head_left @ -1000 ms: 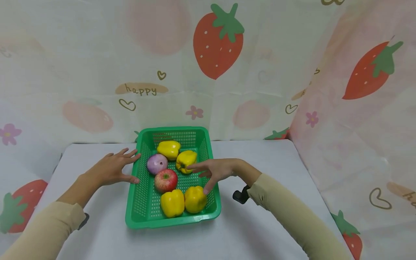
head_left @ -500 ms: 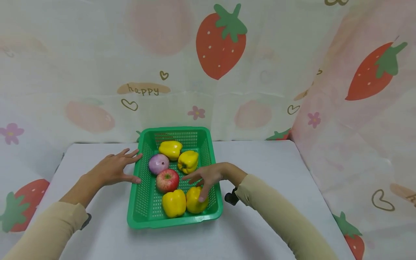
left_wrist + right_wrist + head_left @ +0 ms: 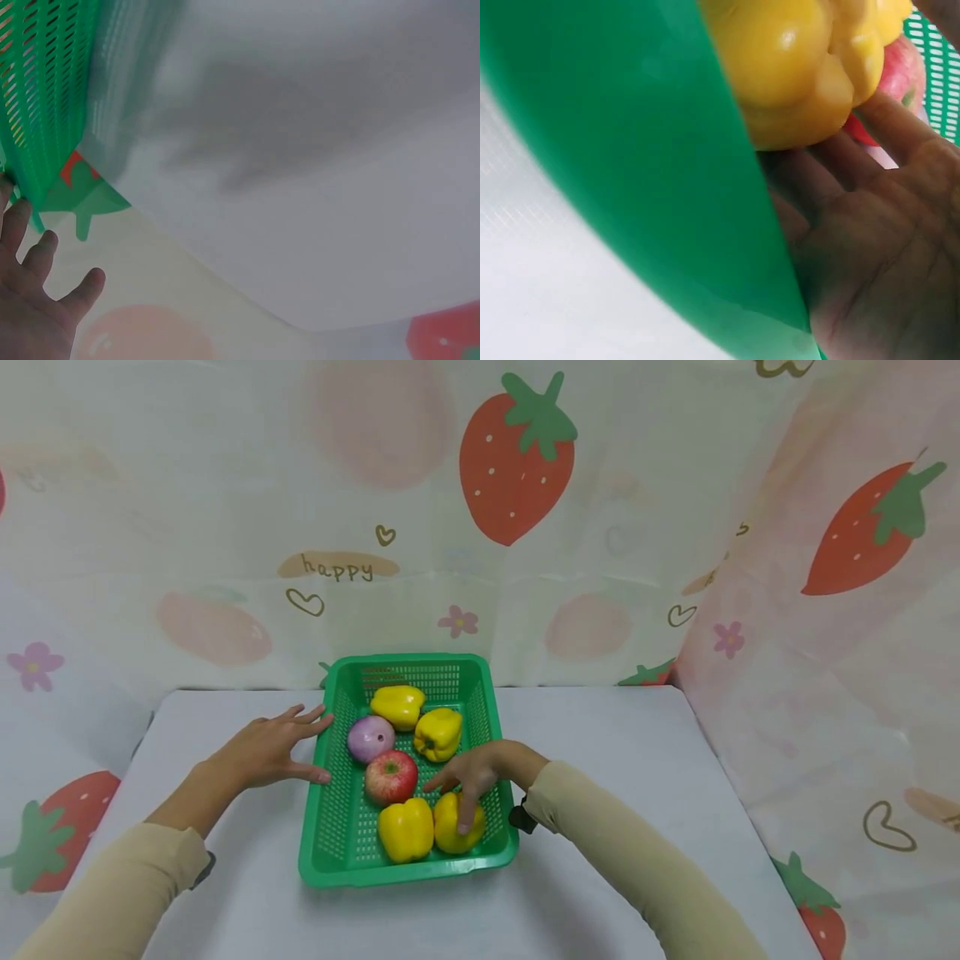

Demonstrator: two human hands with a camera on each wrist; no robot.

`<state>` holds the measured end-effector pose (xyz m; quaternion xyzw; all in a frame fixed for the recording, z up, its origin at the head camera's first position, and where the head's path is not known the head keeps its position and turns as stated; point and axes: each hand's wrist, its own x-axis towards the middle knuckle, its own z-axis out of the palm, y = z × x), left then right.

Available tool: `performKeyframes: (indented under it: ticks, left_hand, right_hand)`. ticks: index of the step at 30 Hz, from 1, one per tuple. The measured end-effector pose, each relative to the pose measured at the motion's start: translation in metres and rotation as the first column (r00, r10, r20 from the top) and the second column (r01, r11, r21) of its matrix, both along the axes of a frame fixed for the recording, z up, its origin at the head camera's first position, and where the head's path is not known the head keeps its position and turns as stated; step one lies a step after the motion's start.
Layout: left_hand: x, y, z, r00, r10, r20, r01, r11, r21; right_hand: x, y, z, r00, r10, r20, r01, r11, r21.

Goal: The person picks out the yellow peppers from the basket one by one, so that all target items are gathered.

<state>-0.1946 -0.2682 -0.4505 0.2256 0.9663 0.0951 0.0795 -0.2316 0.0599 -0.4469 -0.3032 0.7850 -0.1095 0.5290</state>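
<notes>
basket: i see a green rectangular plastic basket (image 3: 412,875), its walls perforated, on a table (image 3: 600,752) under matte white cloth.
near-right pepper: a glossy, lobed yellow bell pepper (image 3: 448,840), inside the basket's near right corner.
neighbours: another blocky yellow bell pepper (image 3: 407,832) just beside it, a mottled red round apple (image 3: 391,778) beyond.
right hand: the right hand (image 3: 482,772) has its grip around the near-right pepper, thumb in front, fingers behind; whether it pinches, i cannot tell.
left hand: the left hand (image 3: 264,753) is spread wide at the left rim.
since a second ago: the right hand has come down from beside the far-right pepper; the left hand stays put.
hard to see: right fingertips hidden behind the pepper; left hand cut off in its wrist view.
</notes>
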Motion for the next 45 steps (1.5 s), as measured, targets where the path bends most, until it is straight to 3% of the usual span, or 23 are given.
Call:
performKeyframes:
  ticks: [10,18,31,38,45]
  left_hand:
    - [0.001,0.001,0.000,1.000,0.003,0.008,-0.004,1.000,0.007]
    - [0.002,0.000,-0.001,1.000,0.015,0.016,-0.015,1.000,0.013]
    - [0.003,0.000,-0.002,1.000,0.019,0.022,-0.019,1.000,0.014]
    - [0.004,0.001,-0.001,0.999,0.020,0.032,-0.021,0.999,0.034]
    - [0.005,0.002,0.000,0.999,0.025,0.038,-0.026,0.999,0.035]
  right_hand:
    - [0.004,0.000,-0.001,0.999,0.007,-0.042,-0.007,1.000,0.018]
    - [0.004,-0.001,-0.004,1.000,-0.015,-0.010,0.014,1.000,-0.022]
    - [0.007,0.000,-0.002,0.995,0.068,-0.076,-0.072,0.996,-0.046]
    - [0.004,0.001,0.006,0.991,0.098,-0.095,-0.102,0.994,-0.039]
    - [-0.001,0.007,0.020,0.997,0.046,-0.063,-0.052,0.993,-0.102]
